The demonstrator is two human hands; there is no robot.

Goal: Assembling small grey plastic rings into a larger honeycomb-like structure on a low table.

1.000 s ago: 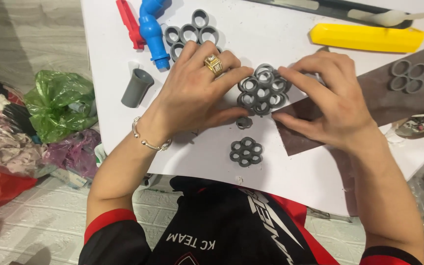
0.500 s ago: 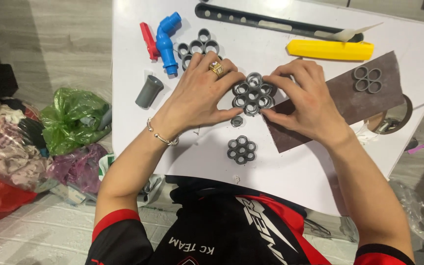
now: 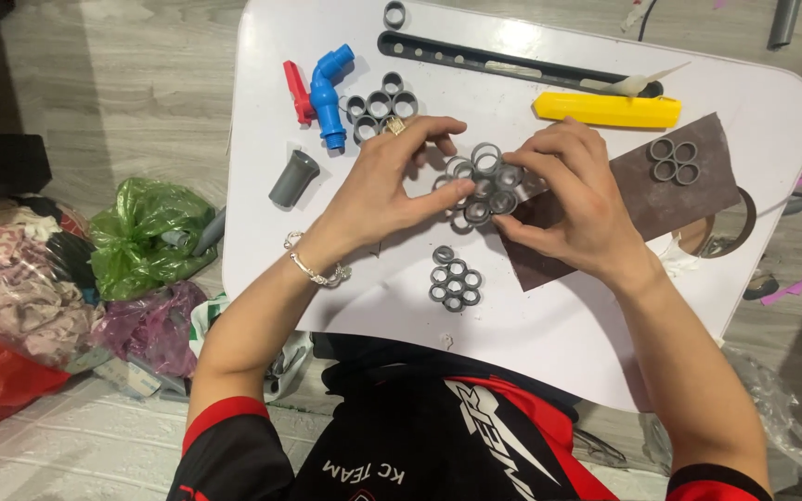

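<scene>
Grey ring cluster [image 3: 482, 186], flower-shaped, pinched between both hands [image 3: 392, 186] [image 3: 568, 199]

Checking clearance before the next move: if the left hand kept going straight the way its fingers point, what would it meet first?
The left hand points rightward at the cluster of grey rings it already touches; beyond that sit the right hand's fingers.

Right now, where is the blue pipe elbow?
In the head view, the blue pipe elbow lies at the white table's far left, between the red piece and a grey ring cluster.
</scene>
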